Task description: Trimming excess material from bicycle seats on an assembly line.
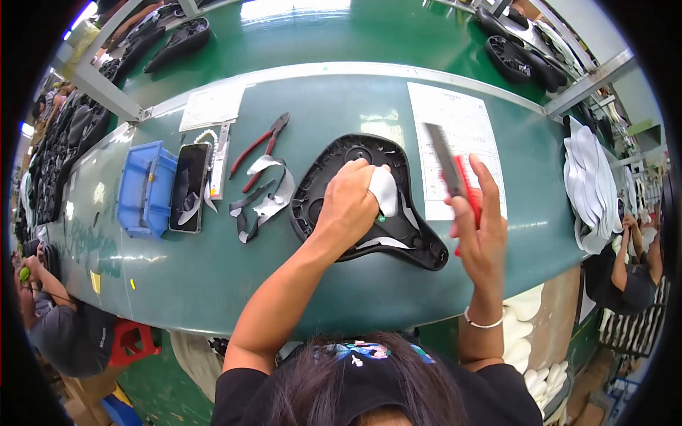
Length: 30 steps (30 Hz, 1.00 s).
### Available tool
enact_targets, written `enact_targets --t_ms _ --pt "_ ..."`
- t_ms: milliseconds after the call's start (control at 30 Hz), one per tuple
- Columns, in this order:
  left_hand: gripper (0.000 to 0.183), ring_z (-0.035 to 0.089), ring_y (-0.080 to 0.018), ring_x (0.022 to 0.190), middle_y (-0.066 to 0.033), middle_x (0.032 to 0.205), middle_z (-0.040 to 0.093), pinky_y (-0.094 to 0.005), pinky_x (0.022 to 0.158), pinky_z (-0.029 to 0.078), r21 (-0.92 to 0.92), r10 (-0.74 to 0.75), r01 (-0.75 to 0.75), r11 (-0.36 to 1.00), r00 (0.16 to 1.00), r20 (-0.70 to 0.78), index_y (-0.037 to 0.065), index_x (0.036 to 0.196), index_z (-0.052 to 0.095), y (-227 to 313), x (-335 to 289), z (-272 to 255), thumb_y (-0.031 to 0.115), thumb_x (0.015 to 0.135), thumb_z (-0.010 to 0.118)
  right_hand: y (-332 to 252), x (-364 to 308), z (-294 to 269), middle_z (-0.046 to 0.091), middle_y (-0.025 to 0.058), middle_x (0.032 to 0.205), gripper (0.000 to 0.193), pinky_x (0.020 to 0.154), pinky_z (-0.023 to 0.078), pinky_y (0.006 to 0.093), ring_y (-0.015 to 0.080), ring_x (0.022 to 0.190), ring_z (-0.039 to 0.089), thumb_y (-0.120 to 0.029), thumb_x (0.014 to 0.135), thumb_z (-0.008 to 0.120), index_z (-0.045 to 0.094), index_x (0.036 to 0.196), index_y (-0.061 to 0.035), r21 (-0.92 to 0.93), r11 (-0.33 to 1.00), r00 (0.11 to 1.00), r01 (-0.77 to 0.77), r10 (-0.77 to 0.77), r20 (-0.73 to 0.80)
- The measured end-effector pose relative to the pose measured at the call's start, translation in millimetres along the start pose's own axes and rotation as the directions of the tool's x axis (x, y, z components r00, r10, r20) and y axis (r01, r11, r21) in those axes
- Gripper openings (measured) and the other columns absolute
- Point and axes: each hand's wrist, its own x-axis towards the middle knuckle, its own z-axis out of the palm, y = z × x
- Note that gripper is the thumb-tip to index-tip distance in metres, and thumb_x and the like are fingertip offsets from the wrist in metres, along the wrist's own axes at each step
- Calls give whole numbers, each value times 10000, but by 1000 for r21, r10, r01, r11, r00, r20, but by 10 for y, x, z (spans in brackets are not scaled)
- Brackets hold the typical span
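Note:
A black bicycle saddle (pixel 316 167) lies upside down on the bench in front of me, its wide end to the left and its nose toward the lower right. My left hand (pixel 348 202) is over its hollow underside with fingers curled in. At that hand's thumb side is a white piece of material (pixel 384 193), with a small green bit below it. White strips (pixel 383 243) show along the saddle's inner edge. To the right of the saddle, my right hand (pixel 479 227) is raised, closed around a red-handled tool with a long grey blade (pixel 442 153), blurred by motion.
Left of the saddle lie red-handled cutting pliers (pixel 261 149), black-and-white scraps (pixel 273 199), a phone (pixel 189 188) and a blue bin (pixel 145 188). A printed sheet (pixel 447 106) lies beyond my right hand. White covers (pixel 590 184) are stacked at the right edge. People work on both sides.

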Motion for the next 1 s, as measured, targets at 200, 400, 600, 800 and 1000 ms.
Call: enact_targets --t_ms 200,400,600,800,1000 --pt "209 509 -338 742 -185 706 497 -398 675 404 -281 -113 92 955 992 -61 -37 757 540 13 24 52 141 837 466 94 -58 -6 588 92 691 481 440 423 399 296 495 567 -234 898 596 476 1362 -272 -600 719 933 350 -214 288" --pt "177 509 -193 763 -41 745 513 -301 717 414 -909 -309 110 403 951 -22 11 816 555 -11 19 -9 108 924 455 182 -577 -128 524 78 614 526 416 390 406 279 450 539 -273 891 606 447 1393 -274 -646 704 932 295 -63 357" --pt "317 421 -164 735 -19 689 410 -320 753 377 -975 -166 -212 60 961 -219 77 666 438 -277 21 -444 176 967 445 317 -781 -393 540 73 636 541 464 409 368 236 478 527 -232 817 705 535 1329 -197 -557 775 909 299 -54 413" --pt "253 532 -325 1088 -163 1127 582 -411 865 429 473 142 16 881 945 -296 -15 1061 604 -707 -434 -850 54 821 563 567 -124 -312 539 18 720 278 616 425 237 90 679 516 -143 759 770 604 928 3 4 998 997 -62 62 40" --pt "205 558 -300 985 -121 1068 571 -421 860 440 393 -150 32 919 950 274 53 1014 599 -325 -1606 -1108 118 820 600 596 411 408 626 82 927 503 799 454 292 152 859 561 -258 726 768 571 1101 13 163 981 908 -106 29 417"
